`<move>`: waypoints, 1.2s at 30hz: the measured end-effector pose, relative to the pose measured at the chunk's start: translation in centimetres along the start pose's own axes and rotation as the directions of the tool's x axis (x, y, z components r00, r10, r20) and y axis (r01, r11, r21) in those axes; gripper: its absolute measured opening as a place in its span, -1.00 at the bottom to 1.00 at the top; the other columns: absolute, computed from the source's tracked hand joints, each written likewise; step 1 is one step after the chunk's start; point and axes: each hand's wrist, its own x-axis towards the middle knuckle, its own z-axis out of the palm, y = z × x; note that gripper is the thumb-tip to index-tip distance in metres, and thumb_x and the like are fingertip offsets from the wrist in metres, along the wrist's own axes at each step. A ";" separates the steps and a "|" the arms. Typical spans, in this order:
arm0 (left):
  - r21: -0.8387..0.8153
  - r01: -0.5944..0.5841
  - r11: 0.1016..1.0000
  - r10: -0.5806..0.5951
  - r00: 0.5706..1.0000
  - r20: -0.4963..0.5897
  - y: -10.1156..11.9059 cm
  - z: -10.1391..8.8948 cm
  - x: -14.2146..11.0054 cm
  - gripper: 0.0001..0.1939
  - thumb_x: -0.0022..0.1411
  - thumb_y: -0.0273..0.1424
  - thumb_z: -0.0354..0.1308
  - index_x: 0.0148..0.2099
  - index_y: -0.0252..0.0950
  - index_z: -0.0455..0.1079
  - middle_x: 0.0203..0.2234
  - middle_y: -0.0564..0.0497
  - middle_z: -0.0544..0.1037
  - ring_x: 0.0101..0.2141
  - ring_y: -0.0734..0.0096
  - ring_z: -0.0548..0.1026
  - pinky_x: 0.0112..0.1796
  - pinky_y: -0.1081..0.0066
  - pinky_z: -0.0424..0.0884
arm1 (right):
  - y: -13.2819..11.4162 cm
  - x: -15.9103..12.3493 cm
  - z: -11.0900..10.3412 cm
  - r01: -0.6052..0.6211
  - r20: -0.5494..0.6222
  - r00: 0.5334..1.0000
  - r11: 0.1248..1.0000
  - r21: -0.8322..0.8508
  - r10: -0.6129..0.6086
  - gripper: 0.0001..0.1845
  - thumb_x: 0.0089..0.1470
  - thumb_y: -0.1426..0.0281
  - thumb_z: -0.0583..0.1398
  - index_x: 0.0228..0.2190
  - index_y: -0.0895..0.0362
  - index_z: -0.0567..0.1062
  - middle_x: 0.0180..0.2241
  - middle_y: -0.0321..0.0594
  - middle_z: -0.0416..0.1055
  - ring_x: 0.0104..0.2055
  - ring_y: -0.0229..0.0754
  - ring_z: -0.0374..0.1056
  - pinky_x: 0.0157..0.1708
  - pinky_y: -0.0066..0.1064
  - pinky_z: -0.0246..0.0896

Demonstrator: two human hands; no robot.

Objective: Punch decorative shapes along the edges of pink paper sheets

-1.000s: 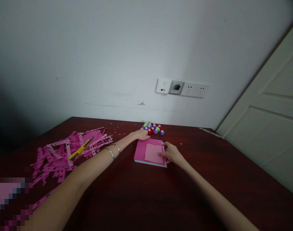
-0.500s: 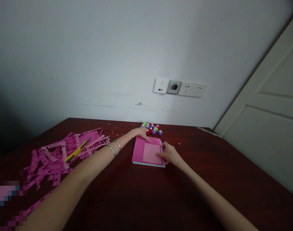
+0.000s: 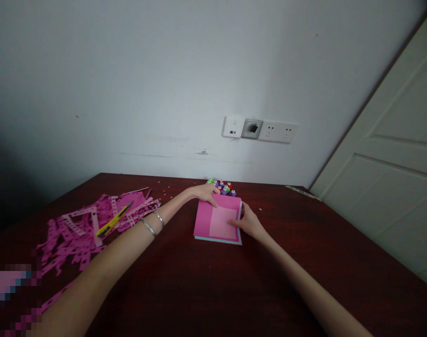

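White sockets (image 3: pixel 277 132) on the pale wall (image 3: pixel 146 84).

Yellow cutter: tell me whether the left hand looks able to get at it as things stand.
Probably yes. The cutter lies on top of the pink scraps with nothing over it, though the left hand would first have to leave the pink paper.

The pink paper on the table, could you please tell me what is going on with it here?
A person has both bare hands on it. The left hand is at the far edge of the dark pink paper; the right hand is at its right edge, with one finger over the light pink piece on top. A pale blue layer shows underneath. To the left, a yellow utility knife lies on pink paper scraps.
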 end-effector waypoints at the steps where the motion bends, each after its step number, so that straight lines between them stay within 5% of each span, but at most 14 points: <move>1: -0.029 -0.027 0.999 0.026 0.999 -0.036 0.4 -0.2 -0.5 -0.72 -0.17 -0.24 0.26 -0.51 -0.32 0.29 -0.62 0.15 0.28 -0.57 0.57 0.19 -0.52 0.50 0.06 | 0.1 0.2 0.0 -0.001 0.028 1.000 0.990 0.141 -0.003 -0.20 -0.38 0.30 0.36 -0.04 0.25 0.29 -0.14 0.02 0.41 -0.15 0.00 0.38 -0.17 -0.20 0.27; 3: -0.074 -0.045 0.996 0.036 0.992 -0.120 1.0 -0.6 -1.3 -0.72 -0.16 -0.25 0.26 -0.53 -0.33 0.28 -0.63 0.15 0.27 -0.57 0.58 0.18 -0.51 0.50 0.07 | 0.0 0.5 0.0 -0.010 0.068 0.998 0.939 0.344 -0.014 -0.44 -0.33 0.27 0.33 -0.23 0.26 0.43 -0.29 -0.03 0.49 -0.29 -0.02 0.42 -0.28 -0.21 0.33; 6: -0.219 -0.090 0.972 0.019 0.952 -0.306 1.1 -1.1 -2.3 -0.71 -0.13 -0.23 0.27 -0.45 -0.34 0.35 -0.55 0.09 0.38 -0.50 0.52 0.28 -0.44 0.49 0.17 | -0.4 0.9 0.1 0.019 0.046 0.998 0.900 0.436 -0.044 -0.57 -0.22 0.19 0.27 -0.33 0.26 0.48 -0.35 -0.06 0.52 -0.37 -0.06 0.44 -0.34 -0.23 0.36; 10: -0.578 -0.350 0.737 -0.060 0.818 -0.572 -0.3 -0.6 -3.2 -0.50 -0.02 -0.17 0.20 -0.06 -0.33 0.32 -0.22 -0.09 0.46 -0.24 0.37 0.40 -0.22 0.39 0.27 | -1.2 1.4 0.3 0.111 -0.078 0.994 0.846 0.521 -0.083 -0.54 -0.15 0.15 0.24 -0.24 0.21 0.45 -0.26 -0.09 0.50 -0.29 -0.09 0.43 -0.27 -0.27 0.34; 13: -0.717 -0.385 0.581 -0.069 0.854 -0.515 -1.5 1.3 -3.4 -0.42 -0.05 -0.21 0.25 0.02 -0.33 0.27 -0.11 -0.16 0.43 -0.14 0.28 0.40 -0.13 0.30 0.28 | -1.2 1.6 0.8 0.151 -0.124 0.987 0.827 0.542 -0.099 -0.53 -0.16 0.15 0.25 -0.23 0.18 0.44 -0.21 -0.12 0.48 -0.23 -0.11 0.42 -0.22 -0.30 0.32; 18: -0.715 -0.220 0.663 -0.195 0.872 -0.449 -2.2 4.6 -2.9 -0.56 -0.11 -0.33 0.31 -0.14 -0.38 0.40 -0.22 -0.11 0.51 -0.23 0.32 0.45 -0.11 0.25 0.30 | 0.0 1.3 1.6 0.116 -0.113 0.991 0.842 0.527 -0.066 -0.53 -0.27 0.20 0.32 -0.30 0.21 0.46 -0.31 -0.11 0.51 -0.30 -0.08 0.43 -0.29 -0.29 0.33; 23: -0.634 -0.229 0.738 -0.136 0.870 -0.473 -1.0 5.5 -2.2 -0.59 -0.11 -0.34 0.31 -0.15 -0.31 0.43 -0.23 -0.04 0.52 -0.21 0.35 0.44 -0.08 0.27 0.27 | 0.5 1.6 1.8 0.086 -0.111 0.993 0.856 0.510 -0.034 -0.63 -0.27 0.25 0.30 -0.40 0.23 0.46 -0.38 -0.09 0.51 -0.36 -0.08 0.42 -0.31 -0.27 0.32; 31: -0.726 -0.150 0.672 -0.301 0.840 -0.452 -0.8 6.1 -2.2 -0.55 -0.13 -0.33 0.31 -0.14 -0.40 0.41 -0.24 -0.15 0.53 -0.24 0.25 0.47 -0.15 0.23 0.34 | 0.3 2.3 1.9 0.114 -0.155 0.987 0.870 0.479 -0.043 -0.64 -0.27 0.39 0.17 -0.31 0.19 0.38 -0.34 -0.16 0.47 -0.31 -0.12 0.40 -0.29 -0.32 0.30; 36: -0.729 -0.166 0.664 -0.415 0.730 -0.544 -0.9 8.0 -1.6 -0.69 -0.04 -0.45 0.18 -0.18 -0.39 0.39 -0.26 -0.10 0.53 -0.26 0.29 0.47 -0.18 0.28 0.36 | 0.7 2.0 2.5 0.109 -0.174 0.984 0.907 0.408 -0.040 -0.62 -0.22 0.40 0.10 -0.25 0.19 0.34 -0.25 -0.12 0.44 -0.22 -0.11 0.37 -0.19 -0.32 0.26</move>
